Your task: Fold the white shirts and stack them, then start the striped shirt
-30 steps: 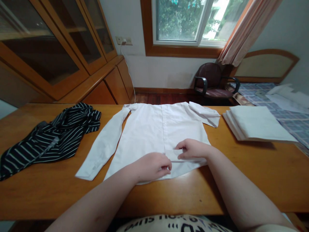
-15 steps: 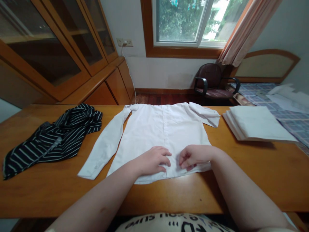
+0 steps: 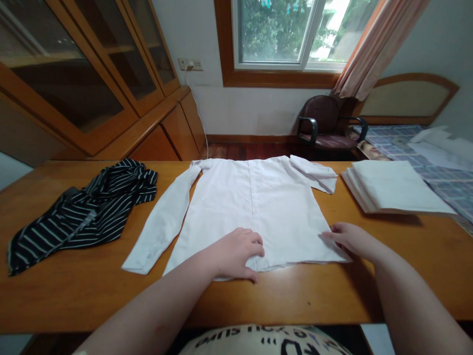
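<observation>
A white long-sleeved button-up shirt [image 3: 221,202] lies spread on the wooden table, its placket running down the middle. One sleeve stretches out at the left; the other is folded over near the top right. My left hand [image 3: 240,254] rests on the lower front beside the placket, fingers apart and thumb near the hem. At the shirt's right side edge, my right hand [image 3: 349,239] pinches the fabric between thumb and fingers, partly hiding that edge.
A crumpled black-and-white striped garment [image 3: 88,212] lies on the left of the table [image 3: 295,301]. A stack of folded white cloth [image 3: 399,187] sits at the right. Beyond the table are a chair [image 3: 325,123], a glass-door cabinet [image 3: 129,106] and a bed [image 3: 436,172].
My right hand has moved right, from the shirt's lower front to its side edge. The lower right corner now spreads out flat. My left hand has shifted slightly toward the hem.
</observation>
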Demonstrator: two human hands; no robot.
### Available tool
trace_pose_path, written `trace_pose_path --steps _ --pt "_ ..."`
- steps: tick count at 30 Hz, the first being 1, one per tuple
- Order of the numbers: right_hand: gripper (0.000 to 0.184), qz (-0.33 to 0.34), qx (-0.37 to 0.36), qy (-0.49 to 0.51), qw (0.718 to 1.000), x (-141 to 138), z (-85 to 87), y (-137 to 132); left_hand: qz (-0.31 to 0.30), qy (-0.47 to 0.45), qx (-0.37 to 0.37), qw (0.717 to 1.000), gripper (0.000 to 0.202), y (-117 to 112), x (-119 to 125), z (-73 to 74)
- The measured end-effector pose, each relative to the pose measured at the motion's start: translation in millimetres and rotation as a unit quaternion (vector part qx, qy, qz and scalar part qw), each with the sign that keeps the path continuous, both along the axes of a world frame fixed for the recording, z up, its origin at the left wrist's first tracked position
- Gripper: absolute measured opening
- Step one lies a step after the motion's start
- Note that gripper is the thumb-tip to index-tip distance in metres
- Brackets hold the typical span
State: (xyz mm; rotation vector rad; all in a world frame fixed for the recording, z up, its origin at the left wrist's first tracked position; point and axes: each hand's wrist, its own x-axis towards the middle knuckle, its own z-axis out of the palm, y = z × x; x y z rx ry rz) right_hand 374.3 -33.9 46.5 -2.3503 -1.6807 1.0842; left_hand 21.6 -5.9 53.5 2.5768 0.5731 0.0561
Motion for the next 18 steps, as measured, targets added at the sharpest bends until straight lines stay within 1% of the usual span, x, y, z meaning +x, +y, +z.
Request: trace_pose_path --steps 2,3,5,6,7,8,10,12,14,16,18 --pt "0.036 -0.025 0.026 0.071 0.997 -5 -0.1 -14 -0.004 0.017 0.008 1.0 0.042 -2 2 -0.3" --pt "0.037 -0.042 0.035 0.11 0.992 -8 1.4 -19 -0.005 0.025 0.012 1.0 0.037 -3 3 -0.9" --pt "0.037 -0.086 0.044 0.179 0.979 -12 5.5 -28 -0.004 0.035 0.021 0.999 0.02 -4 4 -2.1" --pt "0.038 -0.107 0.049 0.2 0.973 -14 7.2 -31 0.0 0.038 0.025 0.999 0.012 -4 5 -2.2" --pt "0.038 -0.121 0.054 0.21 0.969 -15 8.4 -33 0.007 0.041 0.027 0.999 0.009 -5 5 -1.9" --pt "0.037 -0.13 0.062 0.211 0.967 -16 8.8 -34 0.016 0.042 0.026 0.999 0.01 -5 5 -1.0" --pt "0.036 -0.134 0.075 0.177 0.972 -15 7.3 -35 0.032 0.043 0.011 0.999 0.012 -6 5 2.3" --pt "0.034 -0.124 0.075 0.101 0.984 -13 3.2 -34 0.047 0.041 -0.017 0.998 0.015 -7 5 6.6" --pt "0.032 -0.098 0.064 0.008 0.993 -9 -2.3 -33 0.055 0.045 -0.052 0.996 0.019 -8 5 11.0" --pt "0.03 -0.065 0.052 -0.062 0.995 -6 -7.3 -32 0.039 0.051 -0.098 0.993 0.022 -8 5 14.5" --pt "0.031 -0.049 0.037 -0.117 0.991 -4 -9.1 -31 0.007 0.052 -0.138 0.989 0.024 -7 4 16.5"
